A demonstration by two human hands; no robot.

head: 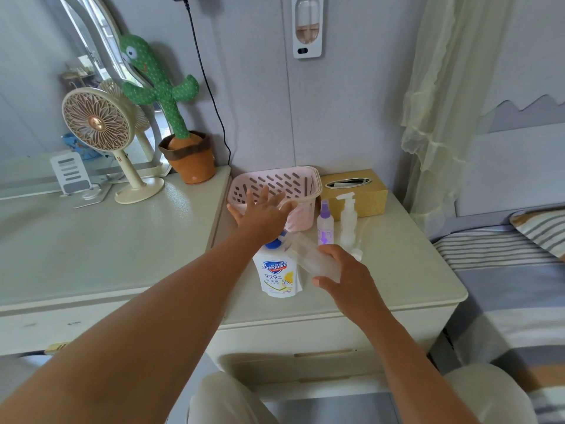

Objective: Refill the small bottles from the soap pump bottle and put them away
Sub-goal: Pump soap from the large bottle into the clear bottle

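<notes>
Nearest, the right hand (345, 280) grips a clear small bottle (312, 258), tilted with its mouth toward the spout of the soap pump bottle (276, 276) on the table (397, 270). The left hand (263, 217) lies flat over the pump head, fingers spread, likely to press. Behind stand a purple spray bottle (325, 224), a white pump bottle (348, 221) and a pink basket (275, 179).

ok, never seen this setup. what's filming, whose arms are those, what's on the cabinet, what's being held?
There is no robot here. One wide-angle camera sits on a person's head and looks down at their bare hands. The left hand rests flat, fingers spread, on the pump of the Safeguard soap bottle. The right hand grips a clear small bottle, tilted toward the pump. Also on the bedside cabinet: a pink basket, a purple spray bottle, a white pump bottle and a gold tissue box.
</notes>
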